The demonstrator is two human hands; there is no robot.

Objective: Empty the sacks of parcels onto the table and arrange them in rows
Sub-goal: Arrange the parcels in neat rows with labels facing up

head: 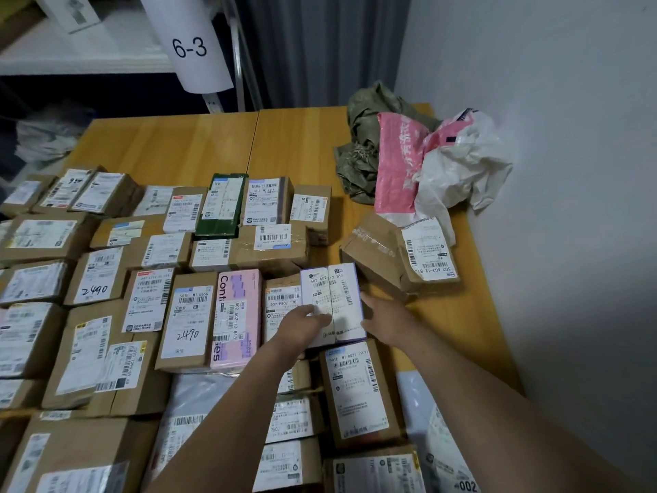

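Smooth wood-grain table (199,137) with a soft sheen. Matt brown cardboard parcels (103,364) bearing white paper labels. Glossy pink box (236,314). Crinkled pink and white plastic bags (458,165). Coarse woven green sack (362,122).

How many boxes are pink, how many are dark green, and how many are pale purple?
Pink box: 1
Dark green box: 1
Pale purple box: 1
Total: 3
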